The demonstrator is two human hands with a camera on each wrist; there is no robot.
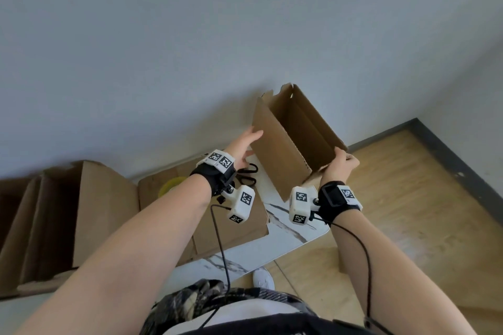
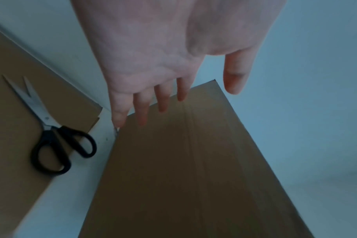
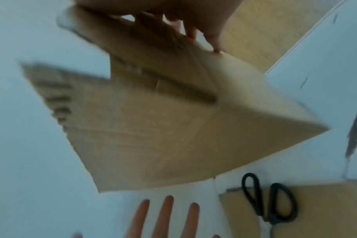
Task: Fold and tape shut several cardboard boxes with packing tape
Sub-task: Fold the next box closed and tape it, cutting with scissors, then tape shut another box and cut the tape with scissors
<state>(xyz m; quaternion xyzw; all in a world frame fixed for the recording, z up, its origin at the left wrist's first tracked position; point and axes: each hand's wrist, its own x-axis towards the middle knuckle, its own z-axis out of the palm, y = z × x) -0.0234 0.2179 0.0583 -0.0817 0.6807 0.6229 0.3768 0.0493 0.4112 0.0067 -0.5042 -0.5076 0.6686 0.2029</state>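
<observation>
Both hands hold one unfolded cardboard box [image 1: 294,139] up in the air, above the far edge of the white marbled table [image 1: 285,236] and in front of a pale wall. The left hand [image 1: 243,145] lies flat against the box's left outer panel, fingers [image 2: 163,101] straight and spread along the upper edge, thumb standing apart from the cardboard; it presses and does not clasp. The right hand [image 1: 341,164] grips the box's near right corner, fingers curled round the edge, with the fingertips [image 3: 214,40] pressing the panel from beneath, as the blurred right wrist view shows. Between the two hands the box stands open as a tilted sleeve, its flaps unfolded and its hollow interior facing the person. Just below the left hand, black-handled scissors [image 2: 57,140] lie half on a flattened box [image 1: 231,223] and half on the table. Further left of that hand, beyond the wrist, sits a yellowish roll of packing tape [image 1: 171,185], partly hidden by the forearm, and beyond it a row of opened cardboard boxes [image 1: 68,220] stands.
</observation>
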